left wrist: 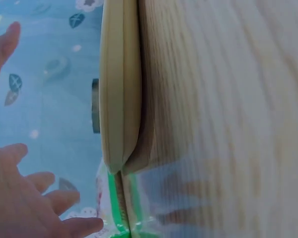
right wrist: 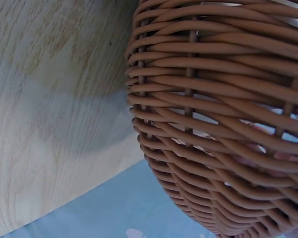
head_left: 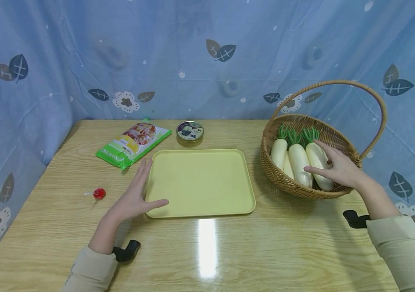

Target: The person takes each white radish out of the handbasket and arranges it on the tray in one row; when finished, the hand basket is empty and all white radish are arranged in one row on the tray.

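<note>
Over the left edge of a pale yellow tray, my left hand is held with fingers straight and thumb spread. Nothing is in its grasp, and the left wrist view shows the spread fingers beside the tray. My right hand reaches over the right side of a wicker basket, thumb and forefinger stretched apart above the rightmost white radish. Its other fingers are partly hidden. More white radishes with green tops lie in the basket. Woven basket wall fills most of the right wrist view.
Behind the tray stands a round tin. A green and white food packet lies at the back left, and a red lollipop is left of my left hand. The basket's tall handle arches up behind my right hand.
</note>
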A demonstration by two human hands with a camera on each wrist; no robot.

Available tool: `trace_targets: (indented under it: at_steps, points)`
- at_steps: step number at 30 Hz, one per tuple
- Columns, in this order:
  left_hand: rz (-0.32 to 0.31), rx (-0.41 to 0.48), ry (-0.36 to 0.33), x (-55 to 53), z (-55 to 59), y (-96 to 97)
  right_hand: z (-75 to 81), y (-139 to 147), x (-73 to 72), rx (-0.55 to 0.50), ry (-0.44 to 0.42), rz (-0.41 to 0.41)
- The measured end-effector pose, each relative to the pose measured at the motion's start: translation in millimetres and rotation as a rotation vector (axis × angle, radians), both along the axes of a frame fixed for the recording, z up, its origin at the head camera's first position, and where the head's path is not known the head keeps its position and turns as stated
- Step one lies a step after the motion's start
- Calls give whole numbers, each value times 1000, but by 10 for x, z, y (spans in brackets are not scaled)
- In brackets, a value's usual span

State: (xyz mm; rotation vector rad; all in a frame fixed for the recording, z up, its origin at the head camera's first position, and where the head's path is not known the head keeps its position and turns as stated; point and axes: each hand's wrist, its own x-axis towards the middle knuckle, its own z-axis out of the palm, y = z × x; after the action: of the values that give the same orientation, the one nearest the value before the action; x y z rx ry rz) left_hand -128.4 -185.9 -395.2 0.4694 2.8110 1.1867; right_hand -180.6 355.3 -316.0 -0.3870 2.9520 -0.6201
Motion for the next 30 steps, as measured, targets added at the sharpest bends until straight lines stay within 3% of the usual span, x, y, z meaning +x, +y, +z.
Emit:
trace_targets:
  at_steps: [15,22,30]
  points:
    - [-11,29,-75,3,-120,10,12,43,-28,-14,-45,0]
    - [-11,59,-109,11,-158,15,-11,90,-58,-73,-115,6]
    - [-22,38,-125,-12,-173,26,27,139,-72,-117,-163,58]
